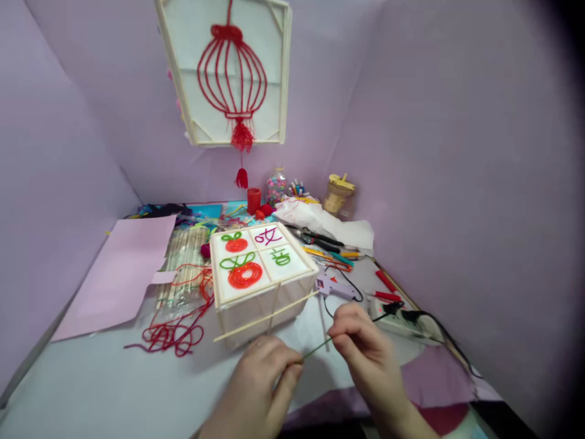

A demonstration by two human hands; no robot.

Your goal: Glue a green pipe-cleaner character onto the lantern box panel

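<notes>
A short length of green yarn (316, 349) is stretched between my two hands, above the front of the white table. My left hand (262, 384) pinches one end between thumb and forefinger. The other end is pinched by my right hand (365, 356), a little higher and to the right. Just beyond them stands a white box (265, 305) framed in thin wooden sticks. Its top is split into four panels, with red and green yarn fruit on the left two and purple and green yarn characters on the right two. One long stick (265, 316) runs slantwise across its front.
Loose red yarn (171, 335), packed wooden sticks (183, 268) and pink sheets (119, 268) lie left. Right are a lilac glue gun (337, 286), pliers (320, 241) and a power strip (411, 323) with cords. A framed yarn lantern (233, 73) hangs behind.
</notes>
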